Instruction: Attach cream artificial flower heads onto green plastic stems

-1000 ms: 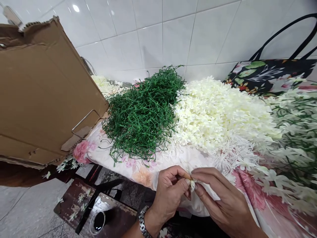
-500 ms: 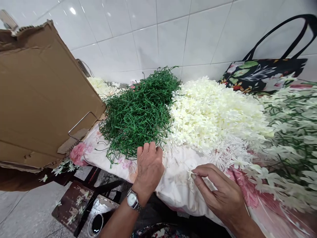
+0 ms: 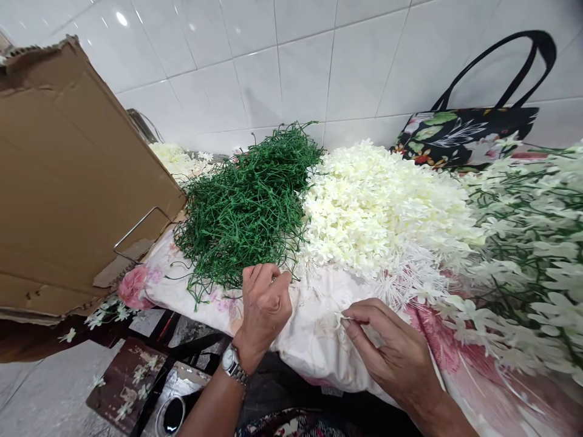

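Observation:
My left hand [image 3: 265, 303], with a watch [image 3: 233, 364] on the wrist, is closed at the front edge of a heap of green plastic stems [image 3: 248, 206]. Its curled fingers hide whatever is between them. Over the cloth, my right hand [image 3: 387, 343] pinches a small white artificial flower piece [image 3: 339, 318] between thumb and forefinger. Beyond both hands lies a big pile of cream-white artificial flower heads [image 3: 378, 206]. Thin white strands [image 3: 407, 279] spread along that pile's front edge, near my right hand.
A cardboard box [image 3: 82, 182] stands at the left, with a bent metal wire [image 3: 141, 226] beside it. Finished-looking white flowers on green stems [image 3: 537, 243] fill the right side. A floral bag [image 3: 469, 136] leans against the tiled wall [image 3: 300, 79]. Floral cloth [image 3: 319, 346] covers the work surface.
The view has shifted slightly to the right. My left hand has turned, its fingers curling more tightly at the stems' edge. My right hand keeps its pinch on the white flower piece.

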The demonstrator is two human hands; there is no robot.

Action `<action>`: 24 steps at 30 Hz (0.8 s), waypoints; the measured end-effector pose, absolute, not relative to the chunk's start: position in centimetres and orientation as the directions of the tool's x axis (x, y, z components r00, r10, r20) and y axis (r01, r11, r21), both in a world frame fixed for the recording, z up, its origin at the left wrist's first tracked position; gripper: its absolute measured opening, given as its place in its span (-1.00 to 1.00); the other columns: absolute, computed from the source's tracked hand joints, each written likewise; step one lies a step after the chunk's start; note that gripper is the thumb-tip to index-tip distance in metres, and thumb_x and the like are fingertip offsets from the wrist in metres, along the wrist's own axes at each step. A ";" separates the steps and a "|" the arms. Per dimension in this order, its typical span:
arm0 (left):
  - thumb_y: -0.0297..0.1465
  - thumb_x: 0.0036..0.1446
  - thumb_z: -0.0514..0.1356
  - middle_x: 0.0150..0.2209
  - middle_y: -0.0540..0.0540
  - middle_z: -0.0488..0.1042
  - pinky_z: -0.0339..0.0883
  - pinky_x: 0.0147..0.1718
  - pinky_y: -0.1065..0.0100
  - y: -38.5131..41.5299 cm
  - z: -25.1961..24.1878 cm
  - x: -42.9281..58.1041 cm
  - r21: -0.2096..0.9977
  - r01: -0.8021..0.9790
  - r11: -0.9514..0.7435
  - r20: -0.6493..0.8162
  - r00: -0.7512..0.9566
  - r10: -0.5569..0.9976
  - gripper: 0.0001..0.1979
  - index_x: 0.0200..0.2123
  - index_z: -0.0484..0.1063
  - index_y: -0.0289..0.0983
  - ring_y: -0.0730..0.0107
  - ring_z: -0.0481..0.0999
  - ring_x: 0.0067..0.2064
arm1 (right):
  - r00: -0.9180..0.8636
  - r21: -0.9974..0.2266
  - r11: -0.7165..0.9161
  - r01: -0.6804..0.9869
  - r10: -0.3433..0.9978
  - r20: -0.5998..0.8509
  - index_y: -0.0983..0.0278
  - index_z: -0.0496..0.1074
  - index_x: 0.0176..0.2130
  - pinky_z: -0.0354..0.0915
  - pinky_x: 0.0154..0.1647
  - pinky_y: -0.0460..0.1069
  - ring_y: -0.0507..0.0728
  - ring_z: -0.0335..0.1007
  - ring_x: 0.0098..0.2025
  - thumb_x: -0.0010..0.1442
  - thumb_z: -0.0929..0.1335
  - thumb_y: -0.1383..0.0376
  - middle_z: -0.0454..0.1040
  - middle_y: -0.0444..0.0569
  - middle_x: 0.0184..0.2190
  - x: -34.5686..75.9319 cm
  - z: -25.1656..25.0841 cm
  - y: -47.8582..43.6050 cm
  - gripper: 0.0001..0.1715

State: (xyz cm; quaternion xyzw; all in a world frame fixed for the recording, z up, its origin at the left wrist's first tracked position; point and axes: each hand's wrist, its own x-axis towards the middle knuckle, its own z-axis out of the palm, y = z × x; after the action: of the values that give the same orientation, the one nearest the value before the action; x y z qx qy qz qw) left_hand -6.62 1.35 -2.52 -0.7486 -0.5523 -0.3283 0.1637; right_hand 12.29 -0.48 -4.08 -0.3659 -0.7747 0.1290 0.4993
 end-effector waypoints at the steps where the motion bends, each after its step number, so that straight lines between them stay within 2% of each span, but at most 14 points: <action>1: -0.73 -0.04 0.03 -0.53 -0.05 0.35 0.11 -0.37 0.28 1.2 -2.6 -6.6 0.143 0.918 -0.370 0.690 0.175 0.702 -0.72 -0.60 0.34 -0.29 0.36 0.30 -0.43 | -0.236 -0.570 0.695 0.439 0.701 0.673 0.35 0.33 -0.36 0.28 -0.43 -0.15 -0.03 0.31 -0.45 0.14 0.27 0.53 0.35 -0.07 -0.51 12.3 -4.1 -0.5 -0.88; 5: -0.73 -0.06 0.04 -0.50 -0.08 0.36 0.15 -0.36 0.26 0.6 -2.7 -6.3 0.218 0.840 -0.497 0.736 0.193 0.648 -0.76 -0.54 0.36 -0.31 0.35 0.34 -0.40 | -0.231 -0.619 0.656 0.432 0.744 0.627 0.33 0.33 -0.37 0.27 -0.44 -0.15 -0.04 0.31 -0.46 0.15 0.27 0.51 0.35 -0.08 -0.49 12.5 -4.0 -0.5 -0.89; 8: -0.73 -0.04 0.04 -0.43 -0.11 0.37 0.24 -0.41 0.32 -0.1 -2.9 -5.9 0.254 0.707 -0.660 0.786 0.246 0.567 -0.74 -0.41 0.41 -0.32 0.37 0.36 -0.38 | -0.203 -0.671 0.620 0.406 0.777 0.595 0.31 0.34 -0.37 0.27 -0.42 -0.16 -0.04 0.31 -0.45 0.14 0.28 0.50 0.36 -0.10 -0.48 12.8 -3.8 -0.8 -0.89; 11: -0.74 0.01 0.06 -0.31 -0.12 0.38 0.30 -0.46 0.43 -1.2 -3.0 -5.2 0.428 0.534 -0.729 0.783 0.184 0.594 -0.68 -0.26 0.44 -0.29 0.45 0.38 -0.36 | -0.174 -0.784 0.533 0.317 0.846 0.505 0.26 0.37 -0.35 0.29 -0.36 -0.17 -0.02 0.36 -0.37 0.15 0.30 0.46 0.42 -0.09 -0.42 13.1 -3.6 -1.3 -0.89; 15: -0.62 0.11 0.14 -0.28 -0.07 0.33 0.30 -0.46 0.48 -2.4 -3.1 -3.7 0.721 0.205 -0.662 0.674 0.018 0.739 -0.74 -0.28 0.52 -0.18 0.48 0.36 -0.33 | -0.205 -0.965 0.262 0.022 0.946 0.253 0.23 0.42 -0.38 0.34 -0.25 -0.14 0.04 0.42 -0.19 0.14 0.35 0.31 0.48 -0.04 -0.25 13.3 -3.0 -1.9 -0.95; 19: -0.38 0.09 0.25 -0.30 -0.06 0.33 0.33 -0.30 0.36 -3.1 -3.3 -2.4 0.829 -0.064 -0.556 0.551 -0.086 0.830 -0.91 -0.36 0.58 -0.09 0.39 0.34 -0.24 | -0.305 -0.969 -0.032 -0.243 0.951 0.045 0.26 0.43 -0.42 0.36 -0.23 -0.07 0.06 0.44 -0.20 0.07 0.42 0.19 0.43 0.05 -0.06 13.2 -2.5 -2.4 -0.81; 22: -0.33 0.05 0.28 -0.33 -0.07 0.36 0.31 -0.29 0.33 -3.5 -3.3 -2.0 0.867 -0.126 -0.482 0.475 -0.084 0.876 -0.93 -0.43 0.60 -0.07 0.35 0.35 -0.21 | -0.382 -0.928 -0.124 -0.352 0.924 0.021 0.26 0.42 -0.42 0.36 -0.30 -0.08 0.03 0.42 -0.29 0.06 0.42 0.16 0.46 0.01 -0.17 12.9 -2.6 -2.6 -0.78; 24: -0.31 0.03 0.29 -0.35 -0.09 0.37 0.30 -0.34 0.34 -3.8 -3.2 -2.0 0.893 -0.143 -0.427 0.425 -0.047 0.904 -0.92 -0.46 0.60 -0.09 0.32 0.36 -0.23 | -0.363 -0.928 -0.076 -0.364 0.929 0.066 0.27 0.42 -0.43 0.36 -0.33 -0.09 0.02 0.40 -0.31 0.08 0.41 0.15 0.45 -0.03 -0.30 12.8 -2.8 -2.7 -0.78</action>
State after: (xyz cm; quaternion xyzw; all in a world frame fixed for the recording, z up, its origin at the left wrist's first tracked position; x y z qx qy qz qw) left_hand -1.95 -3.77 -3.20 -0.5546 -0.3429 -0.6370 -0.4111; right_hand 12.80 -2.72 -2.79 -0.2946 -0.4798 0.6718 0.4814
